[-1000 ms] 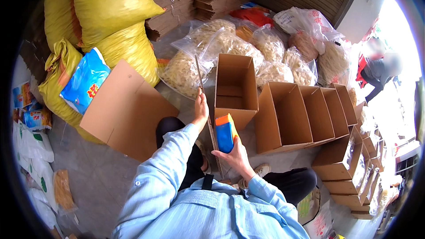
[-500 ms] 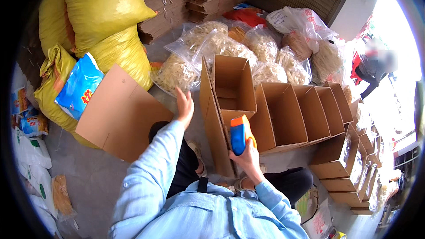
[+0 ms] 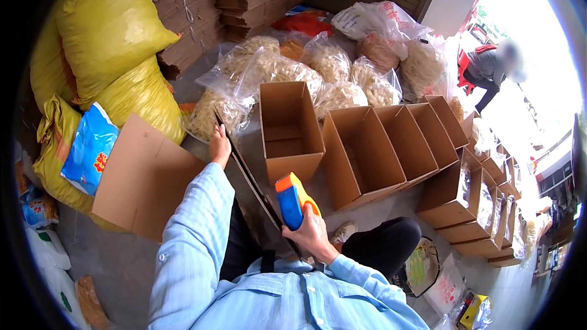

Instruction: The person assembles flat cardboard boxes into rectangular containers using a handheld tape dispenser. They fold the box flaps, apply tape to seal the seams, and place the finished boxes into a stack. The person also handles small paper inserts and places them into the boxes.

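A flattened cardboard box (image 3: 252, 184) stands between my legs, seen almost edge-on and leaning to the left. My left hand (image 3: 220, 145) grips its far upper edge. In my right hand (image 3: 309, 232) is a blue-and-orange handheld tool (image 3: 290, 205), which looks like a tape dispenser. The right fingers are closed round its yellow-orange grip, close to the near end of the flat box; whether they touch the cardboard I cannot tell. Just beyond the tool stands an open, upright carton (image 3: 292, 162), apart from the flat one.
A row of open cartons (image 3: 361, 198) extends to the right, with filled cartons (image 3: 449, 208) beyond. Clear bags of pale dried food (image 3: 278, 70) lie ahead. At left are yellow sacks (image 3: 113, 30), a blue bag (image 3: 92, 146) and a cardboard sheet (image 3: 143, 177). A person (image 3: 486, 64) sits far right.
My left hand, open before, has taken hold of the flat box. That box has tipped leftward, away from the open carton. My right hand still holds the tool.
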Motion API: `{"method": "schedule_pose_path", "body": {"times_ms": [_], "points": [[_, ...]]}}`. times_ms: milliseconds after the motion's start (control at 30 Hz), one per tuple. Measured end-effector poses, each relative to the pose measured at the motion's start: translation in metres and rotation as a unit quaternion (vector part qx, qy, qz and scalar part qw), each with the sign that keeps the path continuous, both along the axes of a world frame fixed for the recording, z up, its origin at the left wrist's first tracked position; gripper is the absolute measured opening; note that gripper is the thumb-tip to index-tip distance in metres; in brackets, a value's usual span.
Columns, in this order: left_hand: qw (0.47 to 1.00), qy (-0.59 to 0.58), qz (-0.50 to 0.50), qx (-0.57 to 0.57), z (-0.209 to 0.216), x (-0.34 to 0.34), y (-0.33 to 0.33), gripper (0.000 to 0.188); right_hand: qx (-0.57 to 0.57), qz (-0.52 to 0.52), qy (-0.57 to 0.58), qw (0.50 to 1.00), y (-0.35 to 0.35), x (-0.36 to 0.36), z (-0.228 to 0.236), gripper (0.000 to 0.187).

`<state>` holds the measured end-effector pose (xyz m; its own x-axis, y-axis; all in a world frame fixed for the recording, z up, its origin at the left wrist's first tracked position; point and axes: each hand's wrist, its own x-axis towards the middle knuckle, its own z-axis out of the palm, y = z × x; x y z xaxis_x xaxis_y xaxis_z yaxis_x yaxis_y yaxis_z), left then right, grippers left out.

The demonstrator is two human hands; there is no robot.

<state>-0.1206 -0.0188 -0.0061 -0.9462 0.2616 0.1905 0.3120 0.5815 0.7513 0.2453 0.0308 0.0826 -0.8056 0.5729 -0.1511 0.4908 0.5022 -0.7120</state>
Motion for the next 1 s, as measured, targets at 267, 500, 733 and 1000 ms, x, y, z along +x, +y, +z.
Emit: {"method": "schedule_pose_path", "body": {"times_ms": [267,500,733,1000], "points": [[0.984,0.012,-0.046,-0.172,0.017,0.007,-0.024,0.075,0.074,-0.127,-0.015,0.989,0.025,0.022,-0.001,0.063],[0.914,0.090,-0.323,-0.230,0.098,-0.002,-0.105,0.066,0.063,-0.226,0.103,0.967,0.047,0.043,-0.017,0.064],[0.853,0.101,-0.388,-0.334,0.114,0.052,-0.078,0.071,0.022,-0.137,0.338,0.931,0.036,0.053,0.009,0.048],[0.823,0.087,-0.384,-0.411,0.115,0.060,-0.083,0.081,-0.582,-0.350,0.128,0.723,0.005,0.077,0.012,0.035]]}}
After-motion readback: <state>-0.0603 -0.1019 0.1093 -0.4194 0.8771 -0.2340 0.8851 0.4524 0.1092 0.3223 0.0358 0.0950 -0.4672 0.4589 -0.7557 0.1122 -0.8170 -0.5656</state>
